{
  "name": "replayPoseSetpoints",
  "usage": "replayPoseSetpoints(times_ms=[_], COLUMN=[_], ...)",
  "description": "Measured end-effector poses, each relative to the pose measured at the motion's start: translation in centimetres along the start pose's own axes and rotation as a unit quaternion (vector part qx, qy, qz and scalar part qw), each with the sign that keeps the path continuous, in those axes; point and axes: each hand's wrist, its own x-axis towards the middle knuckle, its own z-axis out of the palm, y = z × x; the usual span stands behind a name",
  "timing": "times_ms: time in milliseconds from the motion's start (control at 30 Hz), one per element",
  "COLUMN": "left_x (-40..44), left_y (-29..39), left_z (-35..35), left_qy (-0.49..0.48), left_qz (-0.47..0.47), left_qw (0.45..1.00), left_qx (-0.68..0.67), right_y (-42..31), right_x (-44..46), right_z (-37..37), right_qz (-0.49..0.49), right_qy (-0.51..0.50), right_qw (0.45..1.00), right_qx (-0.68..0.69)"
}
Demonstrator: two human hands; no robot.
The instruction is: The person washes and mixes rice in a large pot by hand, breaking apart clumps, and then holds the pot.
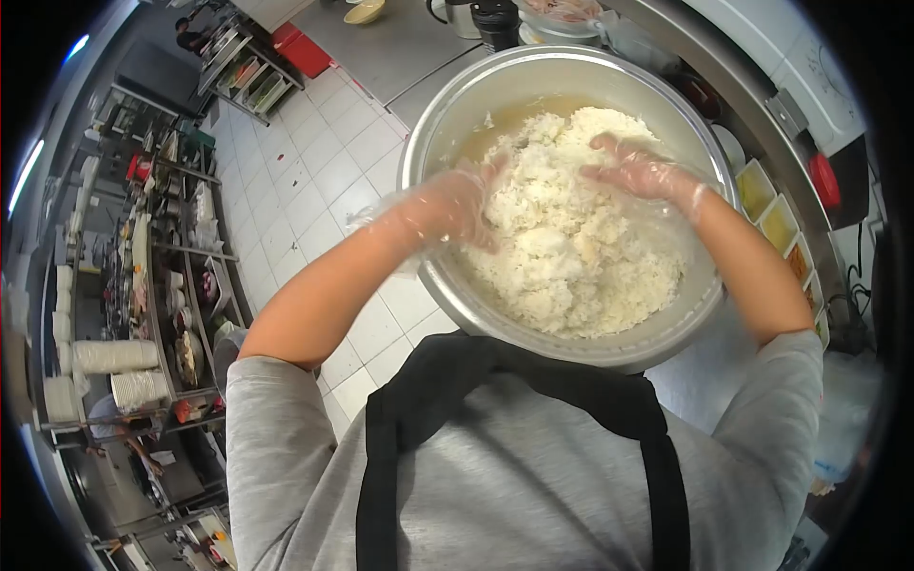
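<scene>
A large round metal bowl (433, 276) holds a heap of white rice (571, 238), with some cloudy liquid at its far left side. My left hand (466, 205), in a clear plastic glove, is at the left side of the heap, its fingers apart and slightly blurred against the rice. My right hand (638, 171), also gloved, lies over the upper right of the heap with its fingers spread and their tips at the rice. Neither hand is closed round anything.
Food containers (776, 224) line the right side. A dark jar (495, 24) and a metal pitcher (462, 17) stand beyond the bowl. Shelves with stacked containers (114, 357) fill the left. Another person (190, 36) is far off at the upper left.
</scene>
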Motion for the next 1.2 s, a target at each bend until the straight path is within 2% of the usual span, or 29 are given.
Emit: replayPoseSetpoints(times_ms=[33,67,100,167,200,233,300,333,367,467,533,600,633,700,767,800,833,867,933,967,1033,1100,1133,1167,1200], left_x=[0.0,1.0,2.6,4.6,5.4,6.0,7.0,7.0,5.5,6.2,6.0,5.3,3.7,3.6,3.3,2.7,2.1,1.8,1.2,0.6,0.0,-1.3,-2.3,-3.4,-4.2], left_y=[0.3,0.2,-0.2,-0.1,0.1,0.4,1.0,1.4,2.8,2.5,1.4,1.7,3.0,1.9,1.8,2.2,2.5,2.3,1.9,2.9,2.5,2.5,2.7,2.9,3.5], left_z=[-0.2,0.2,1.2,2.1,2.2,2.0,1.7,1.1,0.1,-1.0,-1.1,-2.0,-2.9,-2.7,-2.8,-2.8,-2.7,-2.2,-1.2,-1.0,1.0,0.9,-0.1,-0.8,-0.5], left_qy=[-0.061,-0.045,-0.028,0.023,0.058,0.093,0.129,0.145,0.184,0.278,0.296,0.307,0.32,0.277,0.242,0.227,0.212,0.208,0.199,0.116,0.096,0.053,0.018,-0.016,-0.055], left_qz=[-0.036,-0.034,-0.033,-0.007,0.02,0.048,0.107,0.136,0.061,0.095,0.131,0.162,0.109,0.077,0.042,0.024,0.005,0.052,0.146,0.108,0.121,0.101,0.075,0.047,0.039], left_qw=[0.997,0.998,0.999,0.996,0.988,0.974,0.915,0.873,0.89,0.926,0.918,0.902,0.91,0.933,0.956,0.967,0.975,0.976,0.968,0.987,0.988,0.993,0.997,0.998,0.998], left_qx=[0.008,0.0,-0.008,-0.081,-0.141,-0.2,-0.367,-0.445,-0.412,-0.237,-0.231,-0.258,-0.238,-0.218,-0.161,-0.114,-0.067,-0.03,0.044,0.031,-0.012,-0.029,-0.027,-0.026,0.0], right_y=[0.6,1.2,2.3,0.0,-2.1,-3.8,-1.5,-1.5,-1.5,-1.7,-4.0,-4.6,-5.1,-4.9,-3.7,-2.0,-1.5,-2.0,-2.0,-1.2,1.3,3.4,3.6,2.5,1.5], right_x=[0.6,1.2,3.4,3.2,3.1,2.6,5.1,4.7,4.2,3.5,1.4,1.6,0.5,0.4,1.7,3.5,3.2,2.2,-1.3,-0.8,-1.5,-2.4,-2.6,-3.3,-4.2], right_z=[1.5,3.1,5.2,5.2,4.7,3.9,5.6,5.0,4.3,2.4,1.2,0.7,0.6,0.0,0.6,2.5,2.7,2.4,1.0,1.1,2.8,2.6,1.6,0.2,-0.7], right_qz=[-0.023,-0.018,-0.061,-0.096,-0.089,-0.08,-0.243,-0.256,-0.268,-0.263,-0.202,-0.183,-0.196,-0.2,-0.305,-0.398,-0.398,-0.398,-0.213,-0.133,-0.28,-0.271,-0.187,-0.07,0.049], right_qy=[-0.076,-0.157,-0.214,-0.198,-0.126,-0.048,0.009,0.013,0.017,0.011,0.116,0.178,0.212,0.235,0.234,0.214,0.208,0.203,0.222,0.18,0.296,0.232,0.108,-0.004,-0.117], right_qw=[0.98,0.922,0.823,0.799,0.888,0.951,0.924,0.913,0.901,0.842,0.909,0.919,0.909,0.936,0.89,0.805,0.798,0.791,0.93,0.975,0.906,0.925,0.973,0.997,0.99], right_qx=[0.18,0.353,0.522,0.559,0.434,0.296,0.294,0.317,0.341,0.471,0.345,0.3,0.301,0.166,0.246,0.385,0.402,0.418,0.202,0.004,-0.119,-0.132,-0.084,-0.009,0.063])
